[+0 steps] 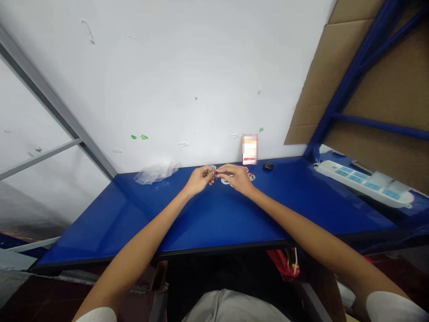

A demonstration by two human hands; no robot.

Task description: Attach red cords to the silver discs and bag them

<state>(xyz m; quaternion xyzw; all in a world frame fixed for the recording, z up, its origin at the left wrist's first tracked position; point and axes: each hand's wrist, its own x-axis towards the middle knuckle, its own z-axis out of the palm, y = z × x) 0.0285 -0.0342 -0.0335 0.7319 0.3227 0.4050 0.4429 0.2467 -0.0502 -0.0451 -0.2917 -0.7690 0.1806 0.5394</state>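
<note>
Both my arms reach out over the blue desk (208, 219). I see my left hand (198, 180) and right hand (236, 176) pinched together on a tiny metal piece (215, 172), near the wall. It looks light, hard and slippery, so I hold its ends. Small white rings (225, 181) lie just beside, and a plastic bag (156, 172) and power strip (363, 182) sit well apart.

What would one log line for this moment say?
left hand: pinching small part | right hand: pinching same part | below: blue table | nearby: plastic bag, power strip
</note>
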